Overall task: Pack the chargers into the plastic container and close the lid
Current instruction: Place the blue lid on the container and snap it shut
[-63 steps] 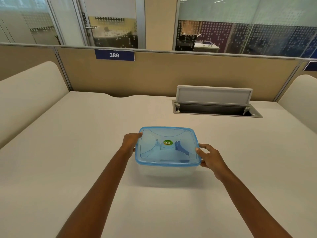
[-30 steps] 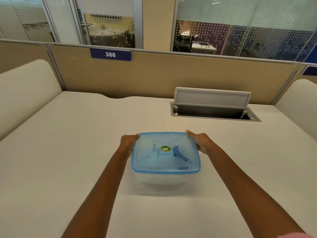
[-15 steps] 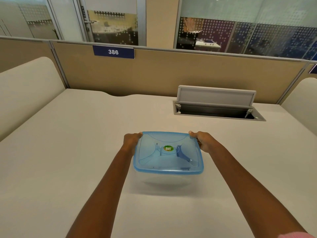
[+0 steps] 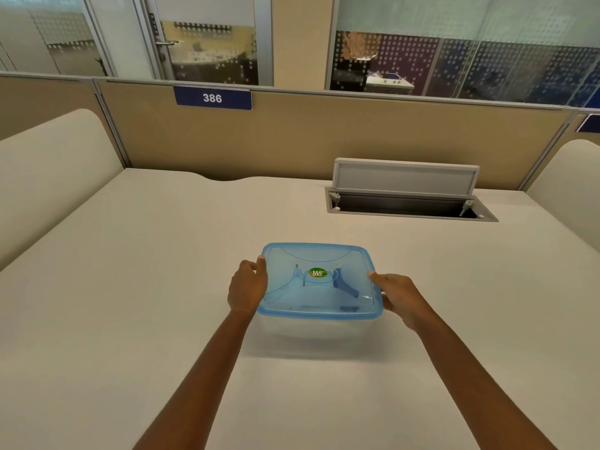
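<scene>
A clear plastic container [image 4: 311, 332] stands on the beige desk, covered by a translucent blue lid [image 4: 319, 295] with a green round sticker in its middle. My left hand [image 4: 247, 287] grips the left edge of the lid and container. On the opposite side my right hand [image 4: 397, 295] holds the right edge, thumb on the rim. The chargers cannot be made out through the blue lid.
The desk [image 4: 130, 287] stretches wide around the container. An open cable hatch [image 4: 409, 203] with a raised grey flap sits at the back right. Tan partition panels [image 4: 324, 141] bearing a "386" sign close the far edge, and cushioned dividers stand on both sides.
My right hand slid from the lid's far right corner back to the middle of its right edge. My left hand stayed on the left edge. The container has stayed in place.
</scene>
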`<action>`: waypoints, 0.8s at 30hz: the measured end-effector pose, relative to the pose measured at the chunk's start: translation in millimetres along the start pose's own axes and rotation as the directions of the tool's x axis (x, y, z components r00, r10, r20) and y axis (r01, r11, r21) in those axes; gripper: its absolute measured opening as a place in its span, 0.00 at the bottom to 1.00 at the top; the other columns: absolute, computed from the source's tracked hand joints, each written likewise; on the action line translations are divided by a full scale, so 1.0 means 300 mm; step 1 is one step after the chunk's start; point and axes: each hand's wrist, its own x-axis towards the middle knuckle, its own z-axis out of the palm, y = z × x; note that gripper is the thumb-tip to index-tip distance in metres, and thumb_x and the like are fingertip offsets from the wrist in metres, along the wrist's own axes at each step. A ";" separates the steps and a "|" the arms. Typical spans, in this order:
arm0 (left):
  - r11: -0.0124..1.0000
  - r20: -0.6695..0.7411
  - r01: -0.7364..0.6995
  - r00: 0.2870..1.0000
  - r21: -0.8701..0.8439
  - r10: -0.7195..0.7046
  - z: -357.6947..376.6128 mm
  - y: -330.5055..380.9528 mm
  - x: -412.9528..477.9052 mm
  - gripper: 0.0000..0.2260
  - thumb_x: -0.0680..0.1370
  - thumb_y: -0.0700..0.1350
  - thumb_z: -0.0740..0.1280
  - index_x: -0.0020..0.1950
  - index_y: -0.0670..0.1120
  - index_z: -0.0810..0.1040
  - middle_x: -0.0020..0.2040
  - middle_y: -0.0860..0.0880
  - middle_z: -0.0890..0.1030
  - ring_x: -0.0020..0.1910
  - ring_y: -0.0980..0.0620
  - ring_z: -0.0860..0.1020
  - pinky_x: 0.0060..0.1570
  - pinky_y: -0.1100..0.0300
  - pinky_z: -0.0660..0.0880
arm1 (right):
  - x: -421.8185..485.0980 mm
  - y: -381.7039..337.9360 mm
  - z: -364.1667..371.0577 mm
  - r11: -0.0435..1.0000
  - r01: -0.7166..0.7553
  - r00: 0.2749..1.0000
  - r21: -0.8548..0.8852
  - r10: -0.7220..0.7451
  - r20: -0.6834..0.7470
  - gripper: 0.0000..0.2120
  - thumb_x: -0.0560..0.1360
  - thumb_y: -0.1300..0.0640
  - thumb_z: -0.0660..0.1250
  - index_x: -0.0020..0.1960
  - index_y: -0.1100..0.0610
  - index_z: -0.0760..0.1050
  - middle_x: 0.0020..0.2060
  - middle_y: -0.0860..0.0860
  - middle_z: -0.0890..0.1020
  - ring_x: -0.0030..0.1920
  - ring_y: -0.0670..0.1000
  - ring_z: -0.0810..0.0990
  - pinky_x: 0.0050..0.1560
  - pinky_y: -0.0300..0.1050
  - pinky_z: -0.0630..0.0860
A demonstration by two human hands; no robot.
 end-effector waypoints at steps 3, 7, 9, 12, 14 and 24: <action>0.999 -0.042 -0.018 0.999 0.052 0.020 -0.012 -0.038 -0.056 0.19 0.81 0.53 0.53 0.56 0.39 0.72 0.55 0.38 0.80 0.56 0.39 0.77 0.54 0.52 0.71 | -0.089 0.042 -0.015 0.998 -0.013 0.999 0.068 0.010 0.050 0.10 0.75 0.55 0.65 0.51 0.62 0.77 0.44 0.57 0.79 0.37 0.51 0.75 0.37 0.39 0.74; 0.998 -0.048 -0.035 0.998 0.052 0.037 -0.016 -0.079 -0.103 0.17 0.80 0.53 0.53 0.48 0.40 0.69 0.49 0.37 0.80 0.52 0.38 0.77 0.45 0.54 0.67 | -0.151 0.071 -0.015 0.978 -0.029 0.998 0.204 0.019 0.055 0.11 0.75 0.59 0.66 0.53 0.64 0.75 0.40 0.54 0.77 0.37 0.49 0.75 0.38 0.39 0.75; 0.999 -0.027 -0.029 0.999 0.025 0.030 -0.021 -0.079 -0.110 0.16 0.81 0.53 0.53 0.44 0.40 0.66 0.43 0.39 0.77 0.51 0.37 0.77 0.43 0.56 0.66 | -0.159 0.074 -0.009 0.968 -0.032 0.999 0.249 0.024 0.035 0.09 0.74 0.60 0.67 0.52 0.65 0.74 0.40 0.54 0.77 0.38 0.50 0.76 0.38 0.39 0.75; 0.998 0.002 -0.049 0.999 0.033 0.049 -0.024 -0.077 -0.105 0.16 0.81 0.52 0.52 0.44 0.39 0.65 0.43 0.37 0.76 0.51 0.36 0.77 0.43 0.55 0.66 | -0.163 0.066 0.002 0.962 -0.033 0.999 0.272 0.035 -0.002 0.08 0.74 0.61 0.67 0.50 0.65 0.74 0.40 0.55 0.77 0.38 0.50 0.76 0.37 0.38 0.76; 0.996 0.013 -0.060 0.998 0.061 0.059 -0.025 -0.075 -0.103 0.17 0.81 0.52 0.51 0.46 0.38 0.66 0.50 0.33 0.79 0.53 0.35 0.77 0.44 0.54 0.67 | -0.161 0.065 0.008 0.963 -0.038 0.999 0.268 0.044 -0.016 0.07 0.74 0.61 0.67 0.48 0.65 0.74 0.38 0.54 0.76 0.37 0.49 0.75 0.34 0.36 0.78; 0.990 0.048 -0.058 0.997 0.130 0.052 -0.034 -0.055 -0.116 0.24 0.82 0.52 0.49 0.58 0.31 0.69 0.56 0.32 0.78 0.55 0.35 0.76 0.49 0.50 0.71 | -0.142 0.069 0.029 0.957 -0.054 0.993 0.283 0.081 -0.085 0.07 0.75 0.61 0.66 0.48 0.65 0.72 0.36 0.54 0.74 0.35 0.48 0.73 0.36 0.37 0.73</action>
